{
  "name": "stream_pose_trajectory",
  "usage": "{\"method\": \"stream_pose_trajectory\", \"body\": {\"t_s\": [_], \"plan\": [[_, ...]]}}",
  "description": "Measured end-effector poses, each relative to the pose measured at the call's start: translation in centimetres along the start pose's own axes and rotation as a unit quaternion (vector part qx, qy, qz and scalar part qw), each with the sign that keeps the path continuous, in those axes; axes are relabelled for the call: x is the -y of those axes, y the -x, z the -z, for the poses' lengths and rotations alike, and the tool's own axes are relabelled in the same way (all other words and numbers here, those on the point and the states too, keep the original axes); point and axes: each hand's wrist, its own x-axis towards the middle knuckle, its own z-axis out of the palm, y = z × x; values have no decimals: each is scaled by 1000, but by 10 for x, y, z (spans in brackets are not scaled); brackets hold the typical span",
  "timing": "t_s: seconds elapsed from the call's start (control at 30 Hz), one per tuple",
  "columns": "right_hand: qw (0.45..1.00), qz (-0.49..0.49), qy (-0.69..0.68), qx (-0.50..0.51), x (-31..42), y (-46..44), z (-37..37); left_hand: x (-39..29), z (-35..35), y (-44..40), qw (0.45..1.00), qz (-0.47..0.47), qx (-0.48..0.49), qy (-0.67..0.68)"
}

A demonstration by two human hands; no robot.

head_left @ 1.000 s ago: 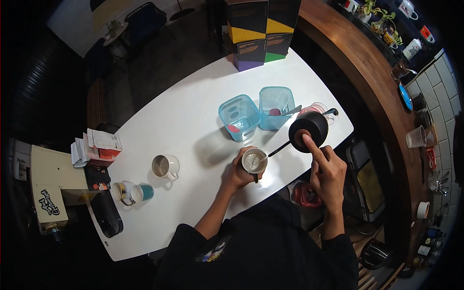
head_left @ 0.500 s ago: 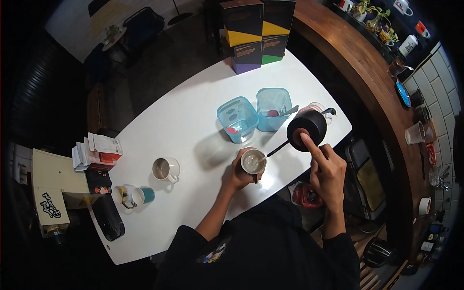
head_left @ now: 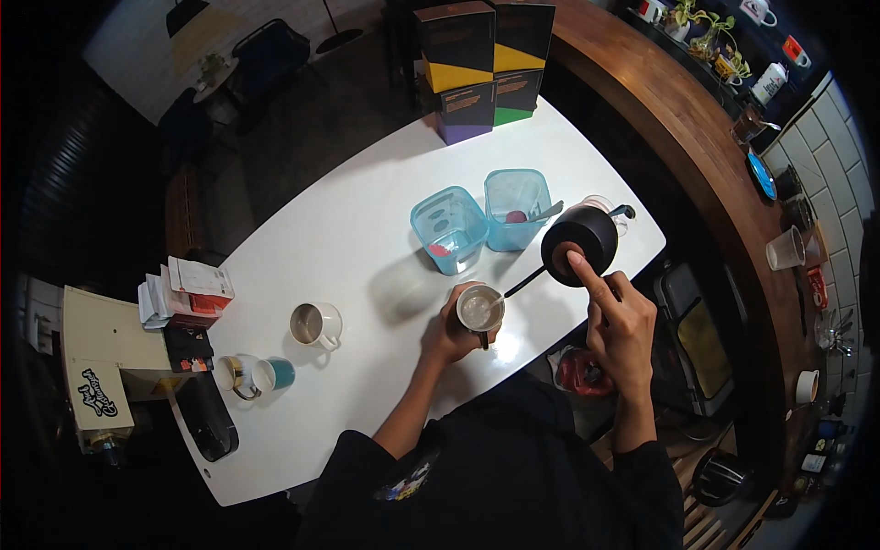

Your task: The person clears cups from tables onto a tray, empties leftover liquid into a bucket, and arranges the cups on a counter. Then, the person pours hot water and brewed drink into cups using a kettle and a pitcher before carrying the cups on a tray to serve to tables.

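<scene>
My left hand (head_left: 445, 337) is wrapped round a mug (head_left: 480, 313) with a pale inside, held above the white table's near side. Clear liquid stands in it, its surface stirred. A black gooseneck kettle (head_left: 594, 235) is tilted in my right hand (head_left: 627, 321), and a thin stream runs from its spout into the mug. My right index finger presses on the brown lid knob (head_left: 567, 255). The other right fingers are curled; the kettle's handle is mostly hidden behind them. Just beyond the mug stand two translucent blue tubs (head_left: 449, 225), each with a pink thing inside.
On the white table (head_left: 357, 220), a white mug (head_left: 316, 326) and two small cups (head_left: 273, 373) stand to the left. Stacked boxes (head_left: 458, 50) rise at the far end. A cream machine (head_left: 96, 367) borders the left, a wooden counter (head_left: 706, 174) the right.
The stream keeps running from the kettle into the mug. Both hands stay almost in place, while the camera view has shifted slightly.
</scene>
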Motion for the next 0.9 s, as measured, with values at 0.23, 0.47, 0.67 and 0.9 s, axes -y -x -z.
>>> {"method": "stream_pose_trajectory", "body": {"t_s": [0.23,0.47,0.67,0.9], "plan": [[1000,-3,-9,-6,1,0,0,-1,0,0,1000,8,0,-23],[1000,-9,-12,0,3,0,0,5,-2,0,1000,-11,-7,5],[1000,-19,-9,7,4,2,-2,5,-2,1,1000,-4,-9,-28],[999,-23,-13,19,2,7,-16,-1,-1,1,1000,19,-7,-11]]}}
